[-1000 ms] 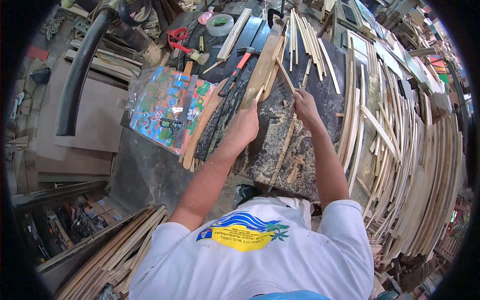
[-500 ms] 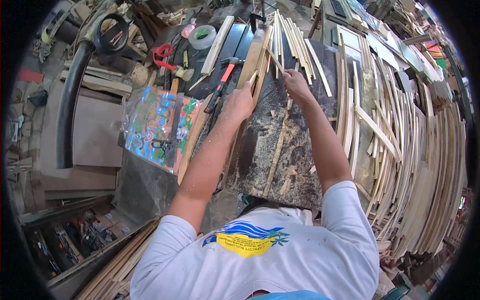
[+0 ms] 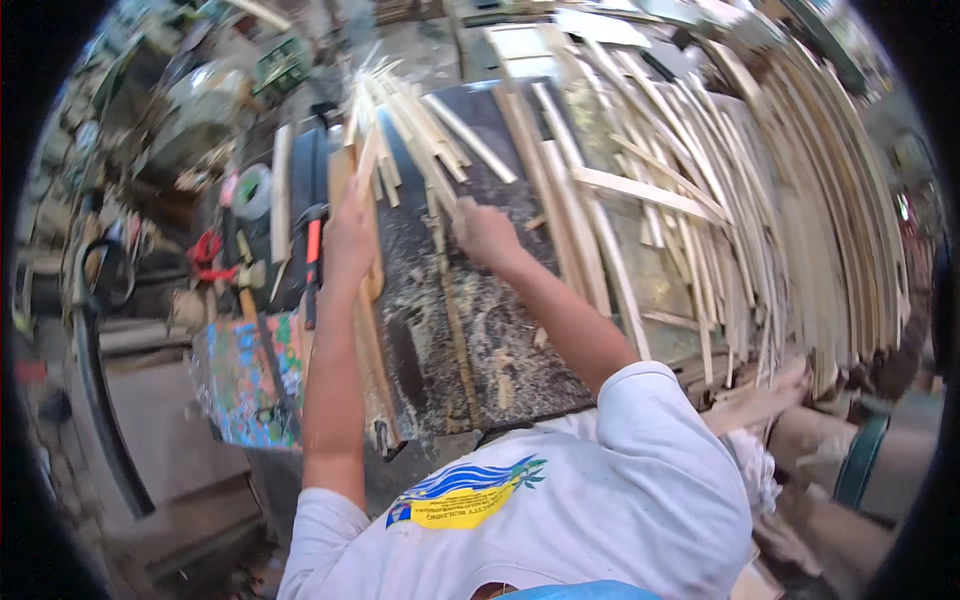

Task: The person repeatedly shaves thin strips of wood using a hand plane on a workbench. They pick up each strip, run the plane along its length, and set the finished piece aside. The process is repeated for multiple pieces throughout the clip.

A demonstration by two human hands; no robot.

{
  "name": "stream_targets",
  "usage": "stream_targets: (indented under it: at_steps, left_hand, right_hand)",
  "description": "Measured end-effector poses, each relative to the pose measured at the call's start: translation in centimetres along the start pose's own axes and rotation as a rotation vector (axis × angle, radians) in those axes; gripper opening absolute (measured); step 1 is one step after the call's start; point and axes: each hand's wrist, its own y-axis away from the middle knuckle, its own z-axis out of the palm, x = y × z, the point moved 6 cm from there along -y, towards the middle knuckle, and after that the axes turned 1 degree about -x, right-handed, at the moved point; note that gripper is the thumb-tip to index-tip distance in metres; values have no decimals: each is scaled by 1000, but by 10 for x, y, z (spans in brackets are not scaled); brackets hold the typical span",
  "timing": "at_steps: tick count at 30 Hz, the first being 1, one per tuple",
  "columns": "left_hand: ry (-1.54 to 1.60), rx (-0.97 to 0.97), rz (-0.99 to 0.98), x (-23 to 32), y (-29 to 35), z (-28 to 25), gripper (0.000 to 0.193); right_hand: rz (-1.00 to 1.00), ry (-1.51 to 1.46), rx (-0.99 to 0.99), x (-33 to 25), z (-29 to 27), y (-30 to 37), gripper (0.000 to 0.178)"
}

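My left hand (image 3: 348, 238) is closed round the near end of a short pale wood strip (image 3: 368, 155), above a long wooden board on the dark workbench (image 3: 500, 390). To its right, my right hand (image 3: 487, 232) is closed at the end of another thin wood strip (image 3: 436, 178), which points away toward the far pile. Several loose wood strips (image 3: 478, 140) fan out beyond both hands. Sawdust covers the bench between my forearms. A hammer (image 3: 313, 250) with a red and black handle lies left of my left hand. Motion blur softens the fingertips.
Left of the hammer lie red-handled scissors (image 3: 207, 258), a roll of clear tape (image 3: 252, 190) and a brush (image 3: 250, 275). A colourful plastic-wrapped sheet (image 3: 240, 385) sits at the bench's near left. Long stacked wood strips (image 3: 690, 230) fill the right side. A black curved pipe (image 3: 100, 400) stands far left.
The view has turned to the right, so the bench and tools sit further left. Both hands keep their wood strips; the right-hand strip now lies closer to the loose pile.
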Motion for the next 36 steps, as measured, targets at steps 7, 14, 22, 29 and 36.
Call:
stream_targets:
  at_steps: [7, 14, 22, 29, 36]
  left_hand:
    - [407, -322, -249, 39, 106, 10, 65]
    - [518, -429, -226, 39, 188, 14, 65]
    - [540, -429, -363, 20, 251, 3, 68]
    - [551, -319, -410, 2, 302, -15, 67]
    - [603, -215, -488, -20, 360, -48, 66]
  right_hand:
    - [38, 236, 474, 128, -129, 63, 18]
    - [295, 633, 789, 282, -259, 70, 23]
    - [325, 695, 402, 268, -265, 73, 21]
    - [71, -415, 369, 155, -170, 103, 25]
    - [11, -464, 29, -7, 38, 160, 23]
